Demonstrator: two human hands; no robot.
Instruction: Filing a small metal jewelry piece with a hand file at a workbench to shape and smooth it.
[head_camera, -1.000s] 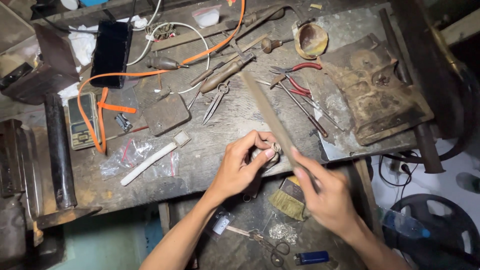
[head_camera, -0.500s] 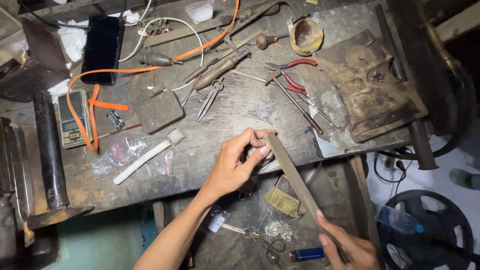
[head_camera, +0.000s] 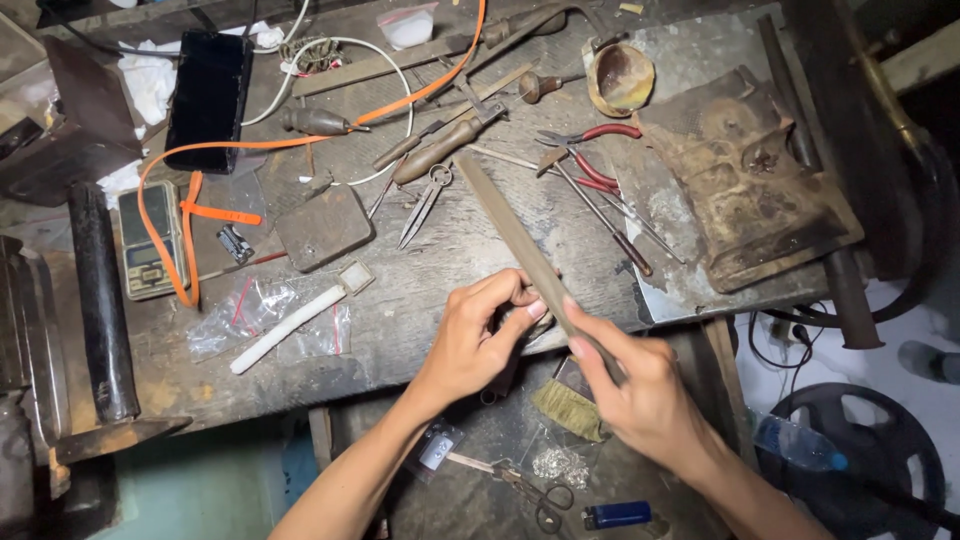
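Note:
My right hand (head_camera: 640, 385) grips the near end of a long flat metal file (head_camera: 510, 230), index finger stretched along its blade. The file slants up and to the left across the workbench edge. My left hand (head_camera: 480, 335) pinches a small pale metal piece (head_camera: 520, 322) against the bench edge, right under the file. The piece is mostly hidden by my fingers.
The worn wooden bench (head_camera: 420, 290) holds red-handled pliers (head_camera: 590, 150), small shears (head_camera: 425, 205), a white brush (head_camera: 300, 315), a pocket scale (head_camera: 148, 240), an orange cord (head_camera: 300, 140) and a rusty metal block (head_camera: 750, 180). Below lie a yellow brush (head_camera: 570, 410), scissors (head_camera: 530, 490) and a blue lighter (head_camera: 618, 515).
My right hand has pushed the file forward and up-left across the piece, after having drawn it back toward me half a second ago. The left hand stays at the bench edge.

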